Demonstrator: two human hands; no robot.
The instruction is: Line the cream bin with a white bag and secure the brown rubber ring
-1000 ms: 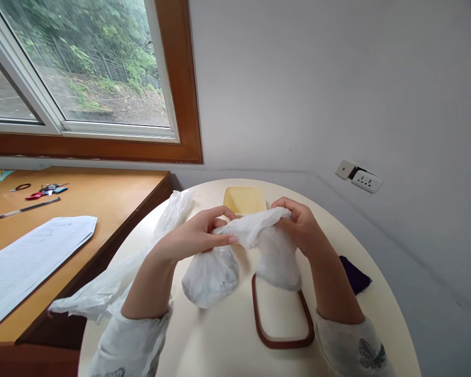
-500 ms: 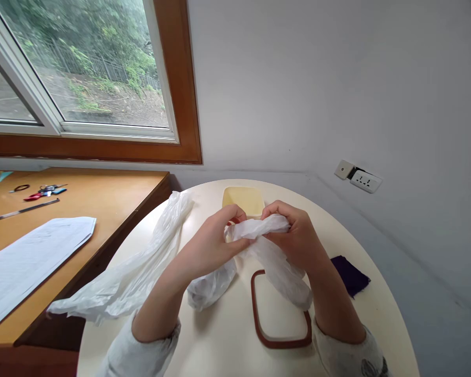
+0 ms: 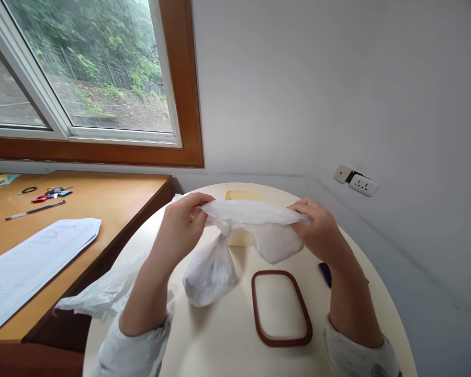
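Note:
A thin white plastic bag (image 3: 251,212) is stretched sideways above the table, pulled between both hands. My left hand (image 3: 184,220) pinches its left end and my right hand (image 3: 316,222) pinches the right end. Part of the bag droops in a rounded fold near my right hand. Below my left hand sits a knotted, filled plastic bag (image 3: 210,272); whether it joins the stretched bag I cannot tell. Behind the stretched plastic, a pale yellow container (image 3: 241,238) is partly hidden. A clear lid with a brown rim (image 3: 282,309) lies flat in front.
Another crumpled white plastic bag (image 3: 105,290) lies at the left of the round table (image 3: 220,345), partly behind my left arm. Dark purple cloth (image 3: 325,273) shows beside my right forearm. The wooden desk (image 3: 129,193) at left holds papers (image 3: 43,262), a pen (image 3: 35,210) and keys (image 3: 55,192).
My hands have moved apart, spreading the bunched plastic bag into a wide strip. Its hanging part has lifted off the lid. The filled bag now shows more fully.

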